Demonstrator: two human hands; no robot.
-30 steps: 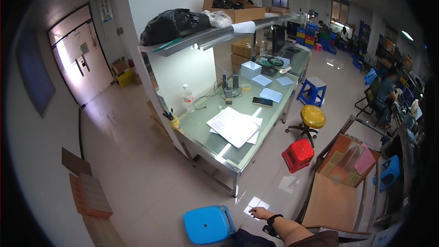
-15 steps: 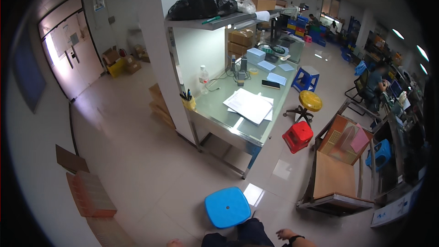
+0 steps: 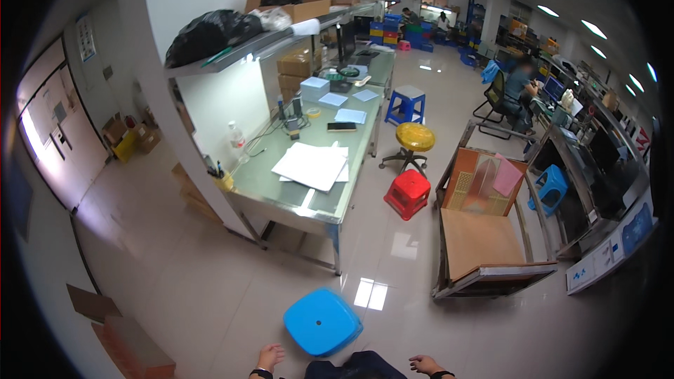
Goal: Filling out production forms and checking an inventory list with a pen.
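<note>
My left hand (image 3: 270, 356) hangs at the lower edge, just beside the near left side of a blue plastic stool (image 3: 319, 319). Its fingers are loosely stretched and nothing is in them. To the right of my legs, my right hand (image 3: 424, 363) is held over the floor, also with nothing in it, its fingers loosely extended. Both wrists wear dark bands. The stool has a square seat with rounded corners and a small hole in its middle. It stands on the floor in front of my dark-clothed legs (image 3: 354, 365), apart from both hands.
Ahead stands a green-topped workbench (image 3: 274, 189) with papers (image 3: 311, 166), a phone (image 3: 342, 126) and a bottle (image 3: 237, 142). A red stool (image 3: 407, 195), a yellow round stool (image 3: 415, 137) and a wooden-bedded cart (image 3: 484, 242) stand to its right. A seated person (image 3: 516, 91) works farther right.
The view has swung to the right, so the bench and stools sit farther left. My left hand has come more fully into view beside the blue stool.
</note>
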